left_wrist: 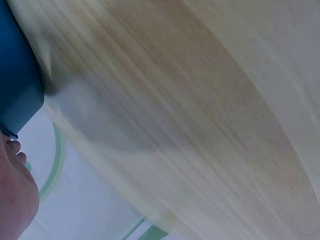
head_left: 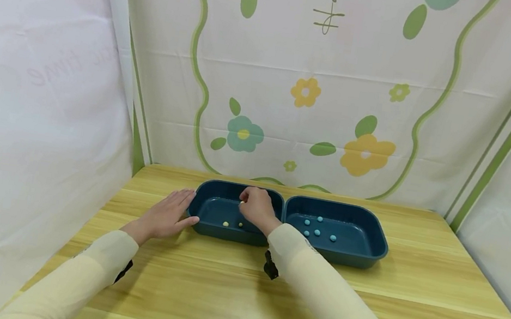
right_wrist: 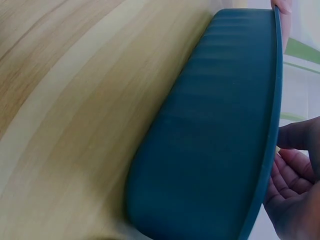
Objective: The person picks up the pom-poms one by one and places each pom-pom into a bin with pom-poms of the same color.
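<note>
Two dark blue trays stand end to end. Over the left tray (head_left: 212, 230), my right hand (head_left: 259, 208) pinches a small pale yellow ball (head_left: 242, 202) between thumb and fingers. In the right wrist view this hand (right_wrist: 297, 175) shows behind the tray's rim, a bit of yellow at its fingertips. Two more yellow balls (head_left: 225, 224) lie in the left tray near its front wall. My left hand (head_left: 170, 214) rests against that tray's left end, fingers straight and thumb at the front corner. Several light blue balls (head_left: 317, 233) lie in the right tray (head_left: 354, 260).
Both trays sit on a wood-grain table (head_left: 215, 297), close to its back edge. Behind hangs a white cloth (head_left: 272, 46) with printed flowers, and white cloth walls (head_left: 29, 148) flank the table. Dark wrist straps (head_left: 271, 265) show under the sleeves.
</note>
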